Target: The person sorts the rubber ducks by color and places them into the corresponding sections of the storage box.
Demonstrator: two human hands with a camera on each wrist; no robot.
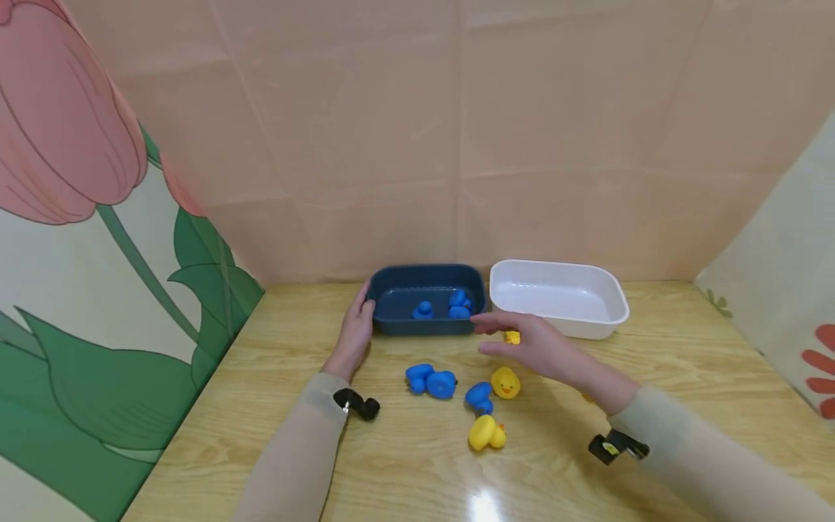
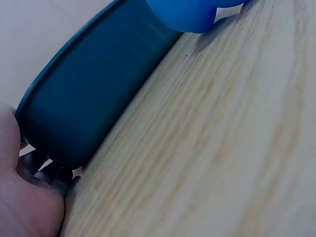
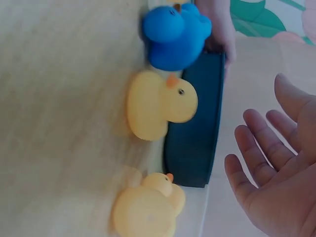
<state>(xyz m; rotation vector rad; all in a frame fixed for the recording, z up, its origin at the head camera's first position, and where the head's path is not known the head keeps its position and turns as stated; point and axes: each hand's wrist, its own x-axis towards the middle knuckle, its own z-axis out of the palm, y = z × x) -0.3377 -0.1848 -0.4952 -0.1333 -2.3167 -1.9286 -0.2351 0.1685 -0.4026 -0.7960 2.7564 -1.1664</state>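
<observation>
Left hand point(image 1: 353, 332): arm stretched forward, grip clamped on the left end of the dark blue bin point(image 1: 424, 328)
Right hand point(image 1: 531, 346): hovers above the tabletop point(image 1: 391, 464), pointing leftward near that bin's front right corner; grip apart, thumb clear of the fingers
Blue ducks point(image 1: 441, 385): three inside the dark blue bin, three before it
Yellow ducks point(image 1: 505, 383): on the tabletop, one partly hidden behind the right hand

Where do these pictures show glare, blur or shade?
Head view: a glare spot on the table near the bottom edge; left wrist: the dark blue container darkens toward its lower end; right wrist: the yellow ducks look pale and soft-edged.
</observation>
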